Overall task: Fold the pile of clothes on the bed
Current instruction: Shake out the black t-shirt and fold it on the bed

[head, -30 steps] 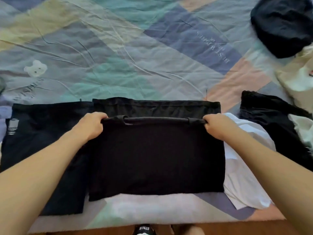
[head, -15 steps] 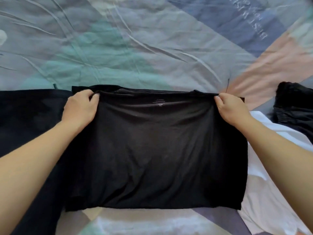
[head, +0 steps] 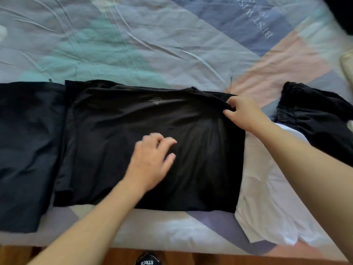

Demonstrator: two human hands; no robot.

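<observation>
Your folded black cotton shirt (head: 118, 142) lies flat as a wide rectangle at the near edge of the patchwork pastel bedsheet (head: 133, 44). Your left hand (head: 152, 159) rests on its middle, fingers loosely spread, gripping nothing. Farther off, your right hand (head: 242, 113) pinches its far right corner.

place: home bedroom | evidence: patchwork-print bedsheet (head: 133, 54) — clothes (head: 152, 121) laid out — wooden floor (head: 191, 258)
</observation>
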